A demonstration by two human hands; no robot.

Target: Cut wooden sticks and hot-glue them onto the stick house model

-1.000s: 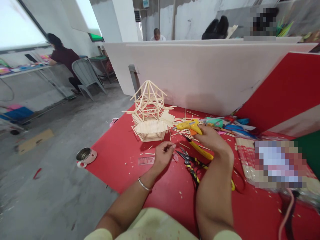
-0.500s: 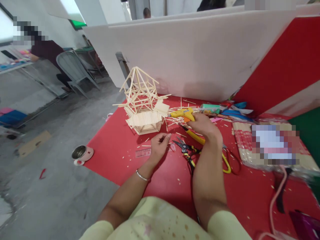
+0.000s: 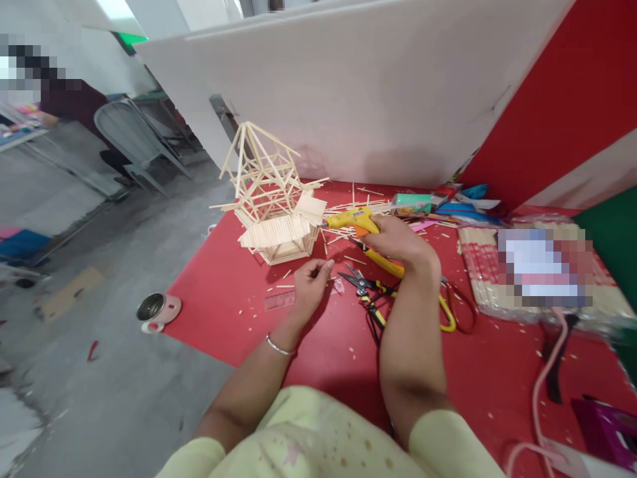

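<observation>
My right hand (image 3: 398,244) grips a yellow glue gun (image 3: 354,220) whose nozzle points left at a small house of thin wooden sticks (image 3: 271,199) on the red table (image 3: 229,299). My left hand (image 3: 309,284) rests nearer me with its fingertips pinched together; what they hold is too small to make out. Black-and-yellow pliers (image 3: 367,297) and yellow-handled scissors (image 3: 438,307) lie just below my right wrist. Loose sticks (image 3: 348,209) are scattered behind the glue gun.
A clear ruler (image 3: 279,300) lies left of my left hand. A metal cup (image 3: 155,309) stands on the floor by the table's left corner. A white board (image 3: 348,99) walls off the back. Stick packs (image 3: 485,279) and a pink cable (image 3: 540,392) lie at right.
The view has tilted down and shifted, so everything sits higher and more to the left. My hands keep the same poses; the glue gun stays pointed at the stick house.
</observation>
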